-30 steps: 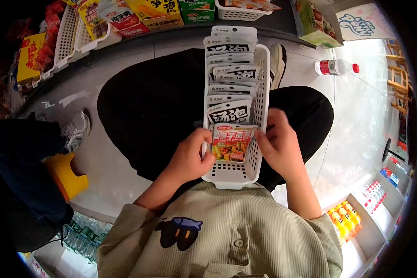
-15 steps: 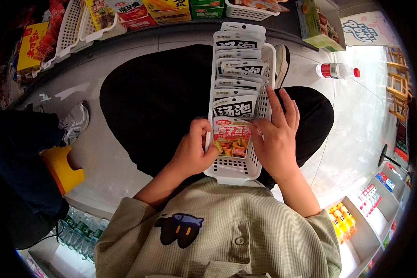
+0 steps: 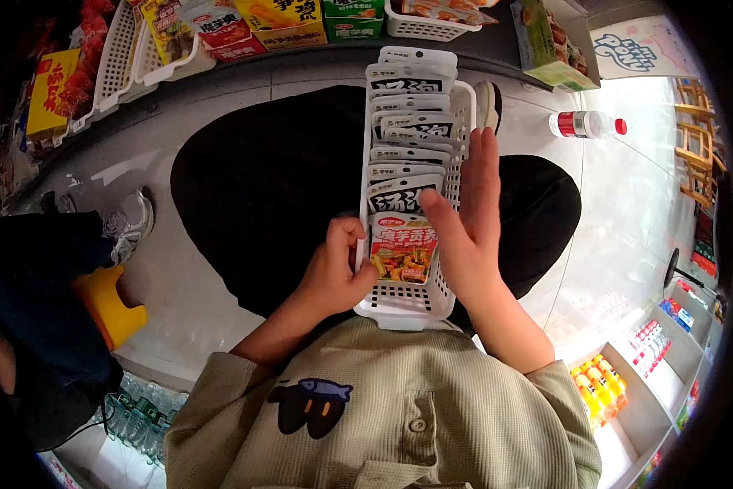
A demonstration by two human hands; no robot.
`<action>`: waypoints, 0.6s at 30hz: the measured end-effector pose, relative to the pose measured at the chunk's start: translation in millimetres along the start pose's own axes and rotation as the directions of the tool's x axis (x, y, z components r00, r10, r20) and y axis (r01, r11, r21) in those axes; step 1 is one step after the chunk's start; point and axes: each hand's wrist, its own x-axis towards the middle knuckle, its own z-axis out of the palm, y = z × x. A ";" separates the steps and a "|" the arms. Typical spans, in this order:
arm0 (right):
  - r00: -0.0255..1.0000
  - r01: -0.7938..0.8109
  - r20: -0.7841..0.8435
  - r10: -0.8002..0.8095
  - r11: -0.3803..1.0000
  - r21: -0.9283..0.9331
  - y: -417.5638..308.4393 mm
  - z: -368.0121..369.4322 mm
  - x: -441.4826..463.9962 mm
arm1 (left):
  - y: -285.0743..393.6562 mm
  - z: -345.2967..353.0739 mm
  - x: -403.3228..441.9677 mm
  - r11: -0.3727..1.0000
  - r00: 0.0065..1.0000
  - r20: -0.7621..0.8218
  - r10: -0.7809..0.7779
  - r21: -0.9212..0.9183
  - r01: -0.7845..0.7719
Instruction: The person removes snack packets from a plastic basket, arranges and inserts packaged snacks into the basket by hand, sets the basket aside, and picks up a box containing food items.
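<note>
A long white plastic basket [image 3: 372,308] lies across my lap, filled with a row of upright snack packets. Several grey-and-black packets [image 3: 407,196] stand one behind another toward the far end. Nearest me leans a red-and-white snack packet [image 3: 403,251] with food pictured on it. My left hand [image 3: 338,269] is closed on the basket's left rim, its thumb inside by the front packet's lower left edge. At the right side, my right hand [image 3: 474,236] is open, fingers stretched away from me and thumb near the packets' right edge; it holds nothing.
A shelf ahead bears snack boxes [image 3: 289,24] and white baskets [image 3: 431,26]. On the floor at right lies a bottle with a red cap [image 3: 582,125]. To the left are another person's shoe [image 3: 130,224] and a yellow stool [image 3: 112,306]. Orange drink bottles [image 3: 598,389] stand lower right.
My right hand has lifted off the front packet, its fingers straightening and moving up along the basket's right side. My left hand keeps its hold. The view has shifted slightly.
</note>
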 end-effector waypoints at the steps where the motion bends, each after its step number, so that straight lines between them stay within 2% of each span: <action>1: 1.000 0.002 0.004 -0.002 1.000 0.003 0.9 4.7 2.4 | 1.0 -1.2 -0.4 1.000 1.000 0.004 -0.013 0.010 0.013; 4: 1.000 -0.017 0.003 0.017 1.000 0.022 9.9 11.4 8.2 | 3.3 -1.3 0.9 0.999 1.000 0.002 -0.018 -0.042 0.018; 6: 0.997 0.071 0.018 -0.069 0.991 -0.113 19.8 9.0 10.2 | 0.2 -2.0 0.5 1.000 1.000 0.000 -0.002 0.001 0.002; 7: 0.997 0.071 0.020 -0.069 0.991 -0.115 24.5 9.4 10.0 | -1.0 -1.9 0.4 0.999 1.000 0.002 0.016 0.045 -0.016; 9: 0.998 0.049 0.038 -0.047 0.998 -0.034 31.0 9.1 10.5 | -1.6 -0.8 0.2 0.999 1.000 0.005 0.029 0.039 -0.030; 13: 0.997 -0.037 0.071 0.037 0.999 0.002 21.6 4.5 15.4 | -0.3 1.1 2.6 0.998 0.998 -0.011 0.059 0.014 -0.058; 15: 0.992 -0.125 0.040 0.120 0.968 0.219 11.1 4.7 19.7 | 0.5 -0.2 2.1 0.999 0.999 -0.001 0.040 0.011 -0.040; 18: 0.997 -0.062 -0.038 0.070 0.980 0.187 11.4 7.5 39.0 | -0.9 -0.9 0.9 1.000 1.000 0.009 0.022 0.007 -0.022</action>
